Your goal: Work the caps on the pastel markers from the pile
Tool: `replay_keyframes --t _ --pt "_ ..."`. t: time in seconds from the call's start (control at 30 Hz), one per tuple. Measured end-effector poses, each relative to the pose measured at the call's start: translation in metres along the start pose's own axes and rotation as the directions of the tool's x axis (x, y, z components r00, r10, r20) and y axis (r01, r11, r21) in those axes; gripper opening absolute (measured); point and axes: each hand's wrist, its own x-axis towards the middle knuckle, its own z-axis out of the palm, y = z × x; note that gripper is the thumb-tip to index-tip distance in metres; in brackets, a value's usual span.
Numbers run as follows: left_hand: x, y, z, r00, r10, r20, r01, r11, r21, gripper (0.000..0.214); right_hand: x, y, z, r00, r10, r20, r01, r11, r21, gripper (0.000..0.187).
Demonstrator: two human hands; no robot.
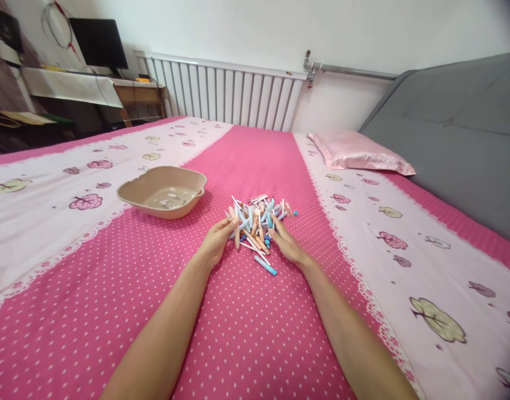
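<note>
A loose pile of small sticks (255, 219) in pale blue, peach, orange, teal and white lies on the pink dotted bedspread. At its left side is my left hand (215, 240), thumb and fingers closed together at a pale pink stick (237, 236) that stands nearly upright. My right hand (289, 244) rests against the pile's right side, fingers stretched and apart from the thumb, with a teal piece (269, 220) beside the fingertips. A light blue stick (265, 265) lies nearest me, just outside the pile. White thin sticks stick out at several angles.
A beige basin (163, 191) with a few small white pieces inside sits left of the pile. A pink pillow (359, 150) lies at the right, by a grey headboard (455, 122). Behind the bed are a white radiator (225, 91) and a desk with a monitor (100, 44).
</note>
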Motion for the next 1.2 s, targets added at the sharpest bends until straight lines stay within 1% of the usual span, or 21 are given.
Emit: replay_keyframes --t 0.07,0.1,0.27,0.37,0.43,0.47,0.53,0.6,0.67,0.73,0.83,0.93,1.0,1.03,1.1,1.13,1.17,1.2 --pt "-0.003 0.002 0.001 1.000 -0.012 0.018 0.012 1.000 0.003 0.029 0.000 -0.007 0.002 0.999 -0.040 0.001 0.040 0.999 0.021 0.057" --pt "-0.005 0.003 0.002 1.000 -0.017 0.023 0.016 1.000 0.005 0.029 0.000 -0.010 0.002 0.999 -0.048 -0.018 0.048 0.999 0.011 0.053" --pt "-0.017 0.010 0.007 0.998 0.010 0.065 -0.013 0.999 0.047 0.031 -0.001 -0.022 -0.005 0.984 -0.019 -0.179 -0.004 0.991 -0.132 0.033" --pt "-0.022 0.014 0.007 0.999 0.027 0.042 -0.029 0.999 0.044 0.030 -0.005 -0.034 -0.008 0.965 -0.022 -0.261 -0.026 0.983 -0.180 0.023" --pt "-0.024 0.017 0.007 0.998 0.066 0.014 -0.067 0.995 0.067 0.027 -0.008 -0.044 -0.008 0.956 -0.075 -0.284 -0.003 0.965 -0.263 0.023" --pt "-0.024 0.018 0.006 0.995 0.097 0.000 -0.097 0.991 0.095 0.026 -0.009 -0.048 -0.007 0.957 -0.112 -0.267 0.022 0.947 -0.319 0.024" --pt "-0.024 0.018 0.005 0.985 0.171 -0.031 -0.164 0.972 0.171 0.024 -0.012 -0.055 -0.004 0.968 -0.175 -0.182 0.080 0.895 -0.439 0.028" --pt "-0.021 0.018 0.003 0.964 0.258 -0.066 -0.232 0.935 0.266 0.023 -0.014 -0.058 0.001 0.979 -0.194 -0.069 0.129 0.839 -0.529 0.028" --pt "-0.019 0.017 0.002 0.938 0.337 -0.085 -0.288 0.889 0.355 0.023 -0.016 -0.058 0.006 0.982 -0.188 0.007 0.157 0.794 -0.587 0.026" --pt "-0.018 0.017 0.001 0.917 0.388 -0.090 -0.322 0.856 0.405 0.023 -0.017 -0.055 0.010 0.982 -0.183 0.048 0.173 0.770 -0.615 0.025" --pt "-0.020 0.018 0.003 0.908 0.404 -0.111 -0.339 0.864 0.372 0.026 -0.018 -0.053 0.011 0.983 -0.182 0.039 0.167 0.767 -0.619 0.027" --pt "-0.025 0.020 0.010 0.935 0.341 -0.097 -0.306 0.914 0.268 0.030 -0.015 -0.056 0.006 0.978 -0.200 -0.065 0.127 0.806 -0.578 0.029" --pt "-0.029 0.020 0.016 0.954 0.297 -0.046 -0.277 0.930 0.243 0.031 -0.013 -0.060 0.000 0.964 -0.218 -0.152 0.116 0.861 -0.495 0.028" --pt "-0.031 0.019 0.019 0.958 0.285 -0.012 -0.273 0.927 0.259 0.031 -0.012 -0.063 -0.004 0.956 -0.222 -0.191 0.124 0.898 -0.423 0.026" --pt "-0.035 0.018 0.025 0.956 0.287 0.053 -0.288 0.899 0.330 0.031 -0.011 -0.071 -0.011 0.942 -0.205 -0.265 0.151 0.966 -0.209 0.022" --pt "-0.036 0.017 0.028 0.953 0.292 0.081 -0.301 0.879 0.370 0.031 -0.011 -0.076 -0.014 0.935 -0.177 -0.308 0.162 0.984 -0.075 0.020" --pt "-0.037 0.016 0.030 0.948 0.299 0.106 -0.316 0.858 0.405 0.031 -0.012 -0.081 -0.017 0.928 -0.135 -0.346 0.168 0.984 0.065 0.019" --pt "-0.038 0.015 0.032 0.944 0.305 0.125 -0.328 0.840 0.432 0.031 -0.012 -0.087 -0.020 0.924 -0.085 -0.373 0.168 0.966 0.199 0.019"
